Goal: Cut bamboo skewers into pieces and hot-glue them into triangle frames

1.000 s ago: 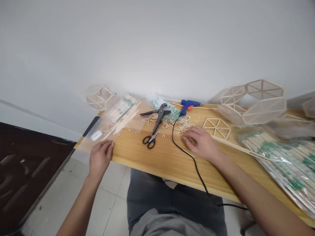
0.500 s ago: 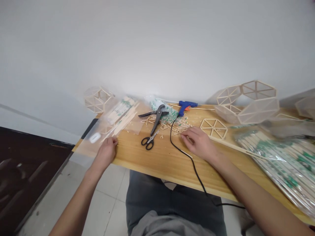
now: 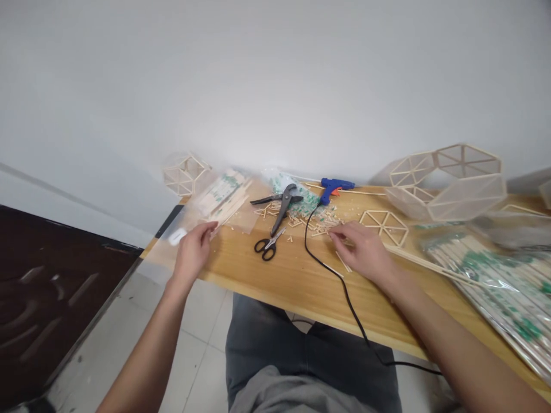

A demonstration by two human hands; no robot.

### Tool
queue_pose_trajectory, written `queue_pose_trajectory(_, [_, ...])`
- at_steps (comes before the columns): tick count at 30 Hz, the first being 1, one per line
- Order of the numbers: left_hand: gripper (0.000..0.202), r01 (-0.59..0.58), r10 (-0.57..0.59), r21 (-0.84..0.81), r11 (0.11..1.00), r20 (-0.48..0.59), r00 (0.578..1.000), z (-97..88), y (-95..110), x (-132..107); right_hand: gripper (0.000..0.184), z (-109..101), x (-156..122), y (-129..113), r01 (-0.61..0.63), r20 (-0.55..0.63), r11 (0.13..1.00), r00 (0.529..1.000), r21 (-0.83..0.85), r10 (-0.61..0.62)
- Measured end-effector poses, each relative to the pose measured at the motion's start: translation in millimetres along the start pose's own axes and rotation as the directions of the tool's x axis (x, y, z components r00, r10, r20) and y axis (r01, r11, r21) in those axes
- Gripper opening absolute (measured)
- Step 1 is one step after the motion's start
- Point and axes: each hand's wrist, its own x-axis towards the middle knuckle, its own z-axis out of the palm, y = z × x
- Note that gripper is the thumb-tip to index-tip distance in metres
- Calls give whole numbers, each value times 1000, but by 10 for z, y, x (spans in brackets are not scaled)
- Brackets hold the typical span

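My left hand (image 3: pixel 193 252) is at the left part of the table, its fingers stretched toward the near ends of long thin wooden sticks (image 3: pixel 232 207). Whether it touches them is unclear. Right of the middle, my right hand (image 3: pixel 359 246) hovers low with thumb and forefinger apart, beside a pile of short cut stick pieces (image 3: pixel 321 225). A few short sticks (image 3: pixel 343 262) lie beneath that thumb. Between the hands are black-handled scissors (image 3: pixel 267 248) and dark pliers (image 3: pixel 283 209). A flat hexagonal stick frame (image 3: pixel 384 228) rests just behind my right hand.
A blue glue gun (image 3: pixel 333 188) stands at the back, its black cord (image 3: pixel 348 298) crossing the table (image 3: pixel 245 269). Large panelled stick model (image 3: pixel 467 195) sits back right; a smaller one (image 3: pixel 185 175) back left. Bagged sticks (image 3: pixel 495 287) cover the right side.
My left hand has uncurled its fingers toward the long sticks. Short sticks now show beneath my right thumb. The whole view has shifted slightly, moving the table's contents rightward.
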Motion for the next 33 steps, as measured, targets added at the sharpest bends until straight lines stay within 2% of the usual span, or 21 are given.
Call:
queue_pose_trajectory(2, [45,2,-7,106,994,48,999,16,-200,-235,11,-1,3,-15,3,-2,1000,1000,3,-3])
queue_pose_trajectory(4, [52,-3,-11,179,984,76,997,113,-285,-467,10,-2,5,-26,-5,-3,1000,1000,11,5])
queue_pose_trajectory(7, [57,-32,16,263,964,63,998,297,-213,-707,10,-4,10,-32,-9,-3,1000,1000,22,9])
queue_pose_trajectory(11, [43,-50,51,285,957,5,999,349,-73,-733,11,-4,14,-27,-12,-5,1000,1000,25,12])
queue_pose_trajectory(15, [29,-16,18,249,968,-4,1000,280,-62,-591,12,-5,15,-34,-25,-12,999,1000,30,26])
queue_pose_trajectory(18, [25,-20,14,242,970,29,999,300,76,-436,12,-5,15,-50,-33,2,999,999,42,33])
queue_pose_trajectory(21, [28,-76,73,74,994,41,996,393,422,-199,12,-2,15,-48,-40,8,997,999,59,39])
queue_pose_trajectory(23, [33,-127,125,-42,991,-40,991,482,712,5,13,-3,14,-25,-47,21,997,999,66,46])
queue_pose_trajectory(25, [33,-210,203,-142,967,-60,977,587,992,225,18,-7,14,10,-34,60,997,998,69,30])
queue_pose_trajectory(28, [28,-390,388,-174,904,-51,920,781,1340,535,28,-16,10,51,19,143,998,989,59,-27])
queue_pose_trajectory(31, [29,-570,571,-122,812,-28,820,1018,1570,759,32,-26,4,44,37,212,998,976,48,-47])
queue_pose_trajectory(33, [28,-665,669,-91,741,18,743,1178,1642,836,32,-40,3,12,21,247,999,969,34,-29])
